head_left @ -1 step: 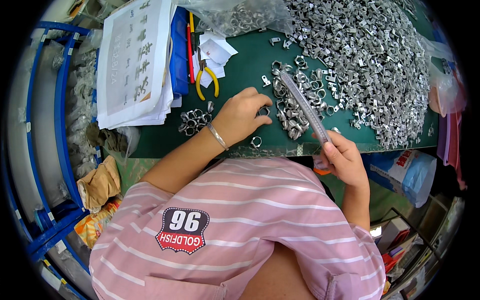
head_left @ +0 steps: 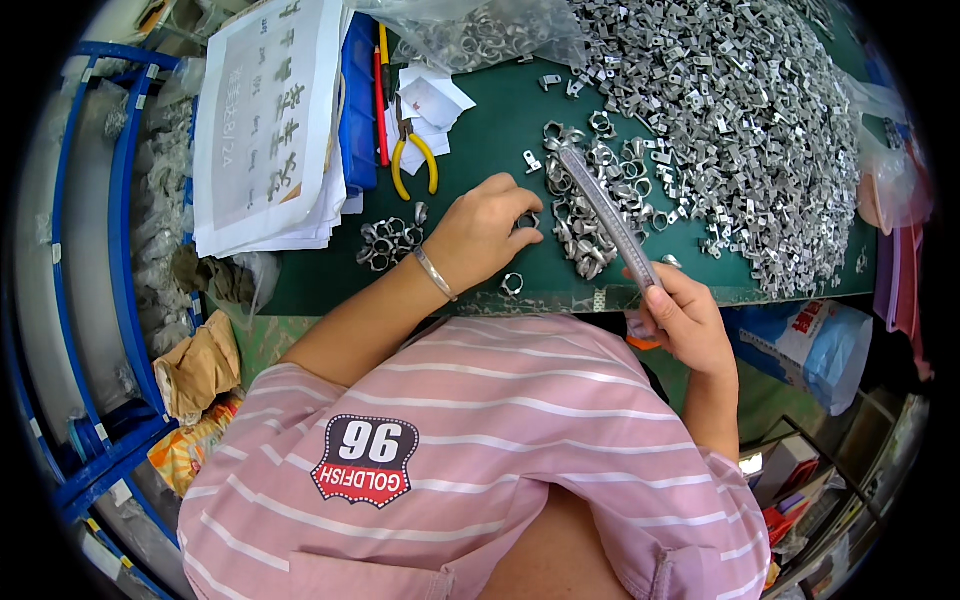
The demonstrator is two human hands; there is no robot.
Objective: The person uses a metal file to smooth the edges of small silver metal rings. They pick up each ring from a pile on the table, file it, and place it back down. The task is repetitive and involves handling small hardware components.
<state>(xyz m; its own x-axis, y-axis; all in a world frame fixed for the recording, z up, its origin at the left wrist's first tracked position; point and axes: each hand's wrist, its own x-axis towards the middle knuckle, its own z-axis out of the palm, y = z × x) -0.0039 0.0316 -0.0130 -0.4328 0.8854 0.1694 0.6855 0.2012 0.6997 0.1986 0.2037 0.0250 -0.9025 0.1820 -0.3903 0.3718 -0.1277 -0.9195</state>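
Observation:
Over the green tabletop, my left hand (head_left: 486, 225) has its thumb and index finger curled round a small silver metal ring (head_left: 528, 222). My right hand (head_left: 685, 312), at the front edge, grips the lower end of a slim grey graduated stick (head_left: 607, 205). That stick slants up and left over a pile of silver rings (head_left: 585, 235); the stick and the ring in my left hand are apart. One loose ring (head_left: 512, 284) lies just in front of my left hand. To the left of that wrist sits a smaller cluster of rings (head_left: 388, 243).
A large heap of small metal brackets (head_left: 740, 130) covers the right of the table. Farther left are yellow-handled pliers (head_left: 414, 160), a red pen (head_left: 381, 120), a blue tray (head_left: 358, 110) and stacked papers (head_left: 270, 130). A clear bag of rings (head_left: 480, 35) lies at the back.
The stick's far end and the ring in my left hand have shifted very slightly. Everything else looks the same.

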